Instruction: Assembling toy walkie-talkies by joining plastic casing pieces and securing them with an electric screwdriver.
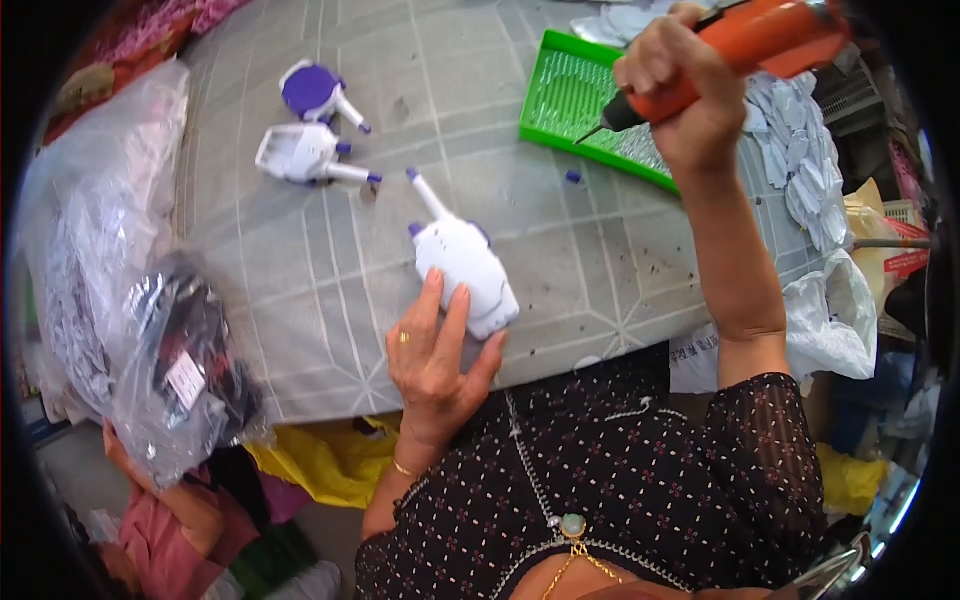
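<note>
My left hand [438, 368] holds a white plastic toy casing [468, 272] against the table, fingertips on its top and thumb at its near end. The casing has a rod like an antenna with a purple tip, and purple bits show at its sides. Raised at the upper right, my right hand [690, 95] is closed around an orange electric screwdriver [745, 55]. Its thin bit points left, over the green tray [590, 152] and apart from the casing. Two similar pieces lie farther off: a white casing [295, 152] and one with a round purple face [311, 92].
Small shiny parts, too small to make out, lie in the tray. A small purple piece [573, 176] is on the table [340, 350]. White pieces [795, 150] are heaped at the right. Clear plastic bags [100, 230] cover the left side; another person's arm [190, 505] is below them.
</note>
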Demonstrator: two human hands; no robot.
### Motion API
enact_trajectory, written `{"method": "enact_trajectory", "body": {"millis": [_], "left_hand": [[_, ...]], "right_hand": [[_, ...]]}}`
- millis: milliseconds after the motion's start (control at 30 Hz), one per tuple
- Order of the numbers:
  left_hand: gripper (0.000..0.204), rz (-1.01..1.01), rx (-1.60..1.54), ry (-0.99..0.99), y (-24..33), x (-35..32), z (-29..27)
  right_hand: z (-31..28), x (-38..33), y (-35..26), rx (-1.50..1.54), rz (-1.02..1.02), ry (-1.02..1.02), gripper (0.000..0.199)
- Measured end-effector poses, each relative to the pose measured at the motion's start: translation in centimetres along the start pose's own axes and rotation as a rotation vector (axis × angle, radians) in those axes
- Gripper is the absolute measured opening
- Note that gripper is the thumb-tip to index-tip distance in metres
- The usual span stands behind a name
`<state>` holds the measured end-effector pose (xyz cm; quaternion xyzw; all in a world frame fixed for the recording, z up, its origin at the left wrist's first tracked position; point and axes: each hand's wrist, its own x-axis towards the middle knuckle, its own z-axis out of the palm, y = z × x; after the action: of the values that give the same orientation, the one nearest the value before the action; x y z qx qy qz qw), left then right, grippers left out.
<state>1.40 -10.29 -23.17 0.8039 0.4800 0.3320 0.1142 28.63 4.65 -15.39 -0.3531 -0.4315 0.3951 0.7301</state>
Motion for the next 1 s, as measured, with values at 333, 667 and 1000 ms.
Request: {"method": "enact_trajectory", "body": {"millis": [333,667,1000], "left_hand": [[0.061,0.024,-0.063,0.023,-0.8,-0.1,0.1],[0.066,0.041,-0.054,0.052,-1.1,-0.8,0.2],[0.065,0.003,-0.060,0.042,-1.0,-0.6,0.0]], "right_hand": [[5.2,-9.6,-4.3,0.227,0.192,-0.665,0.024],[6.0,-12.0,-3.3,0.130,0.222,-0.645,0.027],[5.9,-12.2,-2.7,0.123,0.223,-0.648,0.024]]}}
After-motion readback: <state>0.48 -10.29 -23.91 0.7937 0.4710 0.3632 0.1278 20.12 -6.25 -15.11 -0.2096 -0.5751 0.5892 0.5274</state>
